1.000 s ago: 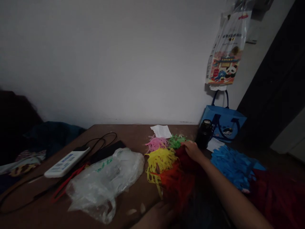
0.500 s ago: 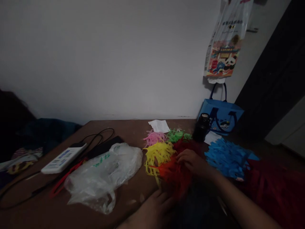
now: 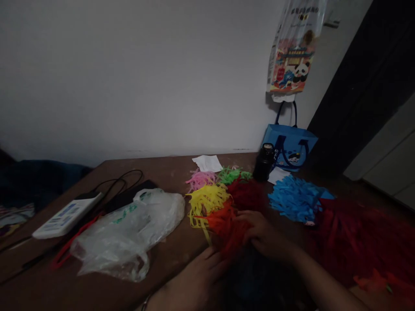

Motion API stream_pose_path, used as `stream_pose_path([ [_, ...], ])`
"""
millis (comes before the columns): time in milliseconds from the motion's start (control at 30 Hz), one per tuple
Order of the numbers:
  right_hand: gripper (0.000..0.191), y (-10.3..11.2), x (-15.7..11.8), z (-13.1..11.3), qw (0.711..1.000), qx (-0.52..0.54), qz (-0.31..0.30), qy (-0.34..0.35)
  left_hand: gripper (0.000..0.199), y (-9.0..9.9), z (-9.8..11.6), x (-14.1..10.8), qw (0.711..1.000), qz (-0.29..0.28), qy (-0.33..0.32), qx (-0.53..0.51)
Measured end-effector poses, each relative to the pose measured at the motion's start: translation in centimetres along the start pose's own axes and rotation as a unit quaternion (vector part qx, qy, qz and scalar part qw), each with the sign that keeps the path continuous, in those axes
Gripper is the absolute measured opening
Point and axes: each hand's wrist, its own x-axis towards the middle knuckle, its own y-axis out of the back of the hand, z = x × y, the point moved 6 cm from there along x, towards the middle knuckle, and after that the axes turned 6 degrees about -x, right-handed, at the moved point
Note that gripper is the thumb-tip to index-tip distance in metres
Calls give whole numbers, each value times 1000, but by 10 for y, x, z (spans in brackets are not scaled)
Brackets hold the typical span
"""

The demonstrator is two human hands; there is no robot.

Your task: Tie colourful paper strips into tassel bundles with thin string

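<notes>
A heap of orange shredded strips [image 3: 223,222] lies at the table's near edge, directly before me. From the right, my right hand [image 3: 264,233] reaches into it with curled fingers closed on some strips. My left hand [image 3: 202,270] is at the heap's lower left side, its fingers bent against the orange strips; dimness partly hides the fingertips. Touching the orange heap are yellow strips [image 3: 209,198] and dark red strips [image 3: 246,192]. Pink strips [image 3: 201,179] and green strips [image 3: 234,174] sit just behind them.
Left on the brown table [image 3: 162,166] are a crumpled clear plastic bag [image 3: 129,233], a white power strip [image 3: 68,216] and black cables. Blue strips [image 3: 295,198], a black bottle [image 3: 263,162] and a blue tote bag [image 3: 290,144] stand right. A red heap [image 3: 359,242] fills the lower right.
The view has shifted, so the table sits further left and slightly higher. My right hand has come down and nearer my left, deeper at the orange strips' right side.
</notes>
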Motion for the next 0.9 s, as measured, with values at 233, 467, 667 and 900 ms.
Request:
stream_pose_path([
  [233,47,-9,-60,-9,995,20,-10,-97,9,-8,-11,0,999,12,36,20],
  [467,74,-57,-77,12,972,-79,-33,-218,20,1,-58,1,977,62,169,116],
  [667,58,-50,-65,-16,974,-84,104,-181,27,26,-110,-2,951,92,230,187],
  [900,64,-56,-195,-32,963,-43,171,-204,39,45,-107,-15,935,145,228,228],
])
